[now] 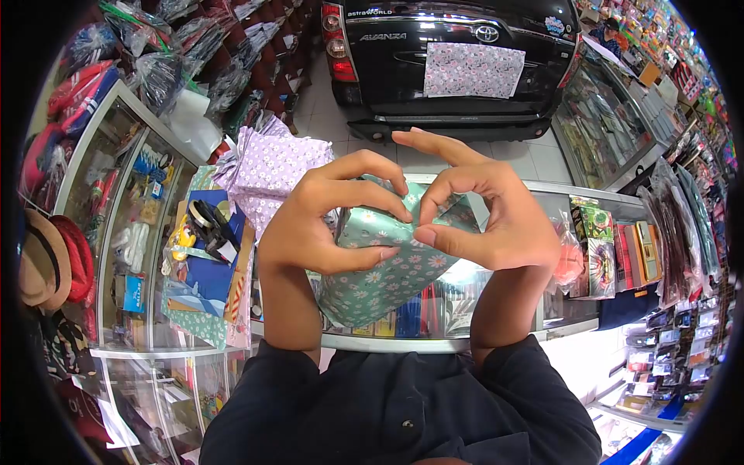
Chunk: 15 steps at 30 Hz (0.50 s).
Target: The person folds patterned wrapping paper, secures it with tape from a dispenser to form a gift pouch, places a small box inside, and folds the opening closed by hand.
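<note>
Black car [380,74], 12–1 o'clock, rear toward you, beyond the bench. Tail reads "AVANZA", w/ "astraWORLD" above it; oval Toyota badge R of those. Pale-blue sticker [555,25] far R, lettering too small to read. Floral sheet [474,70] on tailgate below badge, no text seen.

Glass-top bench [403,344] runs across in front of you, approx 9 to 3 o'clock.

Green pack [387,285], dead centre, over the bench, tilted; can't tell how much rests on the glass. Daisy-print paper w/ slight sheen, no writing seen. Handling, my est.: fairly light, contents hidden; wrap thin, bit slick, creases/tears easily. Take it by the broad sides, flat fingers; only light fingertips on the folded end, no nails.

Lavender pack [275,167], 10 o'clock, white-flower print, just past your L hand [314,213]. That hand curls round the green pack's end, fingers over top, thumb on near face: gripping. R hand [511,221], from 2–3 o'clock: thumb + forefinger pinching the paper at the fold, upper fingers raised.

Black tool [211,225], 9 o'clock, poss. tape dispenser, apart from both hands.

Blue packet [134,293], 8–9 o'clock: label maybe "DALLAS", unsure.
</note>
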Motion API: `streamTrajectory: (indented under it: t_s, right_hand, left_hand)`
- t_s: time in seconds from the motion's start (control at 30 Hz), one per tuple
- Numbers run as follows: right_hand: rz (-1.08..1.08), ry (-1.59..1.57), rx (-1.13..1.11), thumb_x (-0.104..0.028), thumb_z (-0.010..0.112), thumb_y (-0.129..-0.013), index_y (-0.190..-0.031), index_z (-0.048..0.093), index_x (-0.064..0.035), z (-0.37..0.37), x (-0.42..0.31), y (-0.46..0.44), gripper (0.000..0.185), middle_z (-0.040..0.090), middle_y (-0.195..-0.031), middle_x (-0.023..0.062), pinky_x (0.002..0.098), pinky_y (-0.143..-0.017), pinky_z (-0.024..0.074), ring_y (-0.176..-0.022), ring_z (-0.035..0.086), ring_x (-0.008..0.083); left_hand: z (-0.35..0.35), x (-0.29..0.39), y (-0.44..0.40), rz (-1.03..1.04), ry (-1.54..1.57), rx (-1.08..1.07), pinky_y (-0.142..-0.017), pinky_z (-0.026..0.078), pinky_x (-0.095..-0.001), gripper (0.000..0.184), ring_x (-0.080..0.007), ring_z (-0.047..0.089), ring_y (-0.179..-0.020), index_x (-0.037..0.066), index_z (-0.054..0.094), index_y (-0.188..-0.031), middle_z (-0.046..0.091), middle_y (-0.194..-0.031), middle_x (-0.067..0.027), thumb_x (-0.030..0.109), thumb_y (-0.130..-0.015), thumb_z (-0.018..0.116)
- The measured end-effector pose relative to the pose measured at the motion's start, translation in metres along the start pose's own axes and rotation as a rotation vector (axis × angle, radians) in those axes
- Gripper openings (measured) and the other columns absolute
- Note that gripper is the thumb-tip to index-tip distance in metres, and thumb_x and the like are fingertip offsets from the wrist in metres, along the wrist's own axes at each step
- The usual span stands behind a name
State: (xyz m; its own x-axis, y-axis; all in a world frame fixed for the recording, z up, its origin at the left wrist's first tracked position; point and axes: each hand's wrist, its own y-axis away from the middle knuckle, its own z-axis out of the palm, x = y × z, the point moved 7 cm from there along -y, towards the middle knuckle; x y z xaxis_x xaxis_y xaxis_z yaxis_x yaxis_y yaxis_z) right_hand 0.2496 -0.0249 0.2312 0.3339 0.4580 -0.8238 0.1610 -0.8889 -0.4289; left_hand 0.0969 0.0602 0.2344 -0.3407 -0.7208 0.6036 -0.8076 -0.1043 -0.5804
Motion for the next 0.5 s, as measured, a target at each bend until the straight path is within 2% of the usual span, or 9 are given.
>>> streamTrajectory:
  t_s: [0.37,0.43,0.5]
  right_hand:
    - [-0.028,0.071,0.013,-0.012,0.085,-0.076,-0.088,0.078,-0.0083,0.0009,0.0012,-0.0016,0.015,0.052,-0.153,0.0287,0.0523,-0.122,0.0306,-0.152,0.039,0.0448]
    - [-0.021,0.067,0.015,-0.012,0.085,-0.076,-0.089,0.078,-0.0085,0.0007,0.0019,-0.0018,0.015,0.052,-0.153,0.0289,0.0518,-0.122,0.0307,-0.151,0.04,0.0447]
    - [-0.013,0.062,0.017,-0.013,0.085,-0.076,-0.089,0.079,-0.0086,0.0002,0.0026,-0.0018,0.015,0.052,-0.153,0.029,0.0514,-0.122,0.0308,-0.151,0.041,0.0446]
  left_hand:
    - [0.0018,0.0001,0.0006,0.003,0.026,0.004,-0.09,0.055,-0.0372,0.039,-0.0279,0.07,-0.103,0.004,0.078,-0.103,0.069,-0.113,-0.0127,0.01,-0.066,0.088]
    - [0.0026,-0.0033,0.0023,-0.05,0.039,0.03,-0.097,0.051,-0.0433,0.04,-0.0322,0.068,-0.11,0.004,0.078,-0.097,0.07,-0.11,-0.0131,0.011,-0.058,0.087]
    - [0.0033,-0.003,0.0018,-0.031,0.034,0.028,-0.097,0.051,-0.044,0.041,-0.0334,0.068,-0.11,0.004,0.078,-0.097,0.071,-0.108,-0.0132,0.01,-0.058,0.087]
